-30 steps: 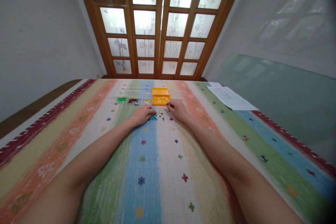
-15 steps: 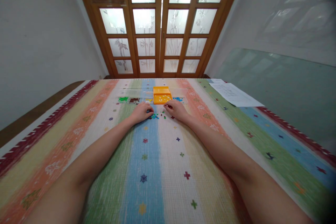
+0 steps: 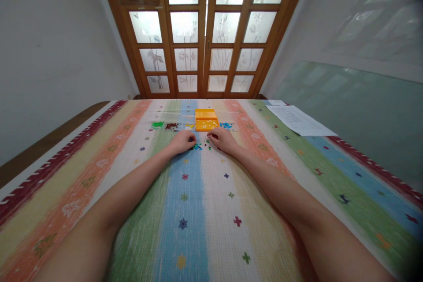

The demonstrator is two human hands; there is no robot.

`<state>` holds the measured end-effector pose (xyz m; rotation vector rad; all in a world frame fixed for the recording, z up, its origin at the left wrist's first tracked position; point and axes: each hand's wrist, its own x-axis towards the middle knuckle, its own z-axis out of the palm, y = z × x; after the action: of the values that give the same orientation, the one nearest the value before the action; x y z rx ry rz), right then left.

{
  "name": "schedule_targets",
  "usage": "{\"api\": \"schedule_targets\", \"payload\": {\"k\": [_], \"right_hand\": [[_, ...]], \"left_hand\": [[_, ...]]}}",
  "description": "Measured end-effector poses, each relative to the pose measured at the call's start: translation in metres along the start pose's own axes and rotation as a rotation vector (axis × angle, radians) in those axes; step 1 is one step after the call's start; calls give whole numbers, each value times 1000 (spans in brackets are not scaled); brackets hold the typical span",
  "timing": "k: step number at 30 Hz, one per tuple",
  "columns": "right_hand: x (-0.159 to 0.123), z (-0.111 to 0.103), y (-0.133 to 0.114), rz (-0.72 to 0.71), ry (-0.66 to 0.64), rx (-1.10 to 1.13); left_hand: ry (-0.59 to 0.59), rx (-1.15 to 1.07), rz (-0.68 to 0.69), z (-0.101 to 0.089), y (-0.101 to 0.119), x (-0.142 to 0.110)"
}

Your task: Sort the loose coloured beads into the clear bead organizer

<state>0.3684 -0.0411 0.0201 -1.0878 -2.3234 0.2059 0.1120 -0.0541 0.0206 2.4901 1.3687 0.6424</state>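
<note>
My left hand rests on the cloth with its fingers curled together at the left edge of a small pile of blue and green pieces. Whatever those fingers hold, if anything, is hidden. Across from it, my right hand is closed in a pinch just in front of an open orange box; anything between the fingertips is too small to name. Pale pieces lie inside the box. A few dark red and green pieces are scattered between the hands.
Behind my hands, a clear compartment tray shows green pieces, brown pieces, yellow ones and, right of the box, blue pieces. Paper sheets lie at the right on the striped tablecloth. Wooden glazed doors stand beyond.
The whole view has shifted slightly, so everything sits a little further right. Both hands stay in nearly the same places, with fingers still closed.
</note>
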Motion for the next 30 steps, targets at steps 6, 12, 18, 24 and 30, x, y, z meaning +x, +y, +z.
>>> {"api": "schedule_targets", "payload": {"k": [6, 12, 18, 24, 30], "right_hand": [[0, 0, 0, -8, 3, -9], [-1, -1, 0, -1, 14, -17], [-3, -3, 1, 8, 24, 15], [-3, -2, 3, 13, 21, 27], [-3, -6, -4, -22, -4, -9]], "left_hand": [[-42, -99, -39, 2, -4, 1], [40, -249, -118, 1, -18, 2], [280, -472, -327, -18, -51, 7], [649, -282, -589, -52, -103, -12], [728, -91, -748, -65, -130, -33]]}}
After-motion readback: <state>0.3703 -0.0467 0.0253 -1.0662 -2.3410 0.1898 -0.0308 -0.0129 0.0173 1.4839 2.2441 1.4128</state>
